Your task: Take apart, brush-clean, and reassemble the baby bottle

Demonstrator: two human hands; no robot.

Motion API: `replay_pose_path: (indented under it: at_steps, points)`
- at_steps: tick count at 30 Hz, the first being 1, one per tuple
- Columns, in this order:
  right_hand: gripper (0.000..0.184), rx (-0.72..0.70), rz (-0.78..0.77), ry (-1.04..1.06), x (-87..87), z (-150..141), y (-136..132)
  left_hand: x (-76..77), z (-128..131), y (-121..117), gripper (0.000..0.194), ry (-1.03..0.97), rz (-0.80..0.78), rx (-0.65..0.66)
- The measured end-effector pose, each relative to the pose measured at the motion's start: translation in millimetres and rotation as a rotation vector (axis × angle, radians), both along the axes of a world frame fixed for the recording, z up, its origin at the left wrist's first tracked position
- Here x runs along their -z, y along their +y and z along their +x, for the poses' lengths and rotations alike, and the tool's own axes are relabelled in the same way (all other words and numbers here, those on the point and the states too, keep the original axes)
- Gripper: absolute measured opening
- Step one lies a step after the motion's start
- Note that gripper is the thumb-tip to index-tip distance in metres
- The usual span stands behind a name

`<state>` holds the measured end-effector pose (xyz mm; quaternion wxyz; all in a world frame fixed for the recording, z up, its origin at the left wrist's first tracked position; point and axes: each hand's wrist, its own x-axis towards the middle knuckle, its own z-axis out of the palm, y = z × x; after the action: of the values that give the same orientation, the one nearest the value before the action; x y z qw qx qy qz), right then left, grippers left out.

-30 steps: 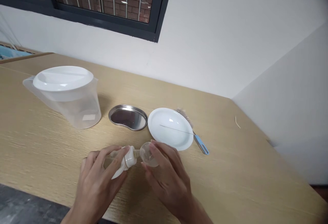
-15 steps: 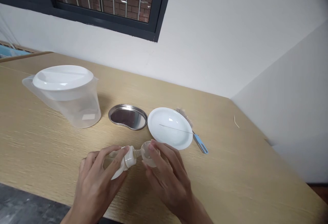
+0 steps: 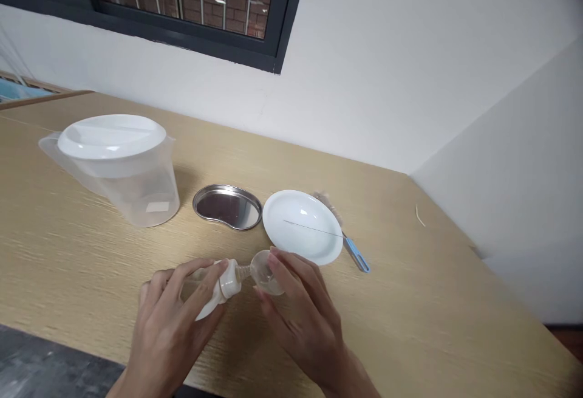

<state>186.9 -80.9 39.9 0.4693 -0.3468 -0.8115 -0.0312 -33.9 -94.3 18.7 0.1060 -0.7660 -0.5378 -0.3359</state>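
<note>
My left hand (image 3: 170,310) is closed around a translucent bottle-like piece (image 3: 194,285) with a white collar (image 3: 231,279); its palm and fingers hide much of the body. From the collar a ribbed neck (image 3: 243,272) runs right to a clear rounded cup (image 3: 262,271). My right hand (image 3: 305,313) is closed on this cup, thumb below and fingertips over its right side. Both hands hold the joined pieces low above the table, in front of a white oval dish (image 3: 285,241) and a steel kidney-shaped tray (image 3: 228,208).
A lidded translucent pitcher (image 3: 132,185) stands at left. A thin wire-like tool (image 3: 314,229) lies across the dish. Beside it is a bristled brush (image 3: 357,257) with a blue handle. A small pale strip (image 3: 419,216) lies to the right. Wall and window rise behind the table (image 3: 410,313).
My right fingers have shifted slightly on the cup, with the thumb a little further from its lower edge. The left hand and everything else stay nearly the same.
</note>
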Motion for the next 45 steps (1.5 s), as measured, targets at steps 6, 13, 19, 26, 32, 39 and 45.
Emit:
replay_pose_path:
  at_steps: [6,13,19,26,32,39,45]
  points:
    - [0.067,0.001,-0.032,0.000,1.2,4.1,0.7,-0.3,-0.4,-1.2,0.040,-0.009,-0.007,0.013]
    - [0.064,0.083,-0.070,-0.043,6.2,11.3,3.3,-0.2,-7.9,0.6,0.042,-0.062,-0.035,0.054]
    - [0.052,0.128,-0.495,0.215,7.3,12.7,-1.2,-3.0,-11.7,1.2,0.043,-0.083,-0.054,0.064]
    - [0.041,-0.110,-1.232,0.995,0.2,16.3,-0.8,-3.5,-10.7,2.8,0.045,-0.101,-0.035,0.092]
    - [0.041,-0.079,-1.202,0.937,0.5,15.6,-3.8,-3.9,-8.5,2.7,0.046,-0.113,-0.036,0.110]
    - [0.044,-0.048,-0.760,0.554,-5.0,5.0,-16.4,-7.3,-5.3,1.3,0.043,-0.119,-0.033,0.130]
    - [0.057,-0.011,-0.429,0.221,-4.2,4.9,-16.7,-8.4,-4.0,-0.5,0.040,-0.137,-0.025,0.141]
